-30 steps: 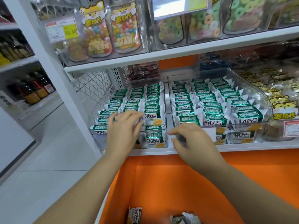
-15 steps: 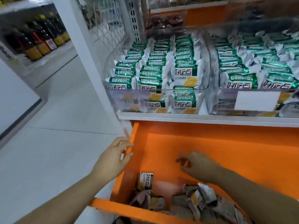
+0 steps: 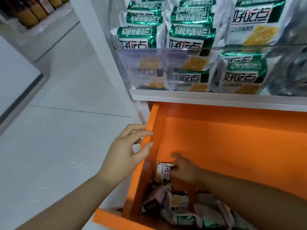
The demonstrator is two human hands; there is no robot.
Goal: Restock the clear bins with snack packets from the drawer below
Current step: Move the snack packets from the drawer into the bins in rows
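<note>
Right grip (image 3: 184, 171) meets a packet (image 3: 163, 172); hold blurred, unclear.

The head view looks steeply down, close over the open orange drawer (image 3: 232, 146) beneath the bins (image 3: 166, 67).

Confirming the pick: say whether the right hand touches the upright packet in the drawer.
Touching. Head view: the right hand overlaps the upright packet at its right edge, no gap visible.
</note>
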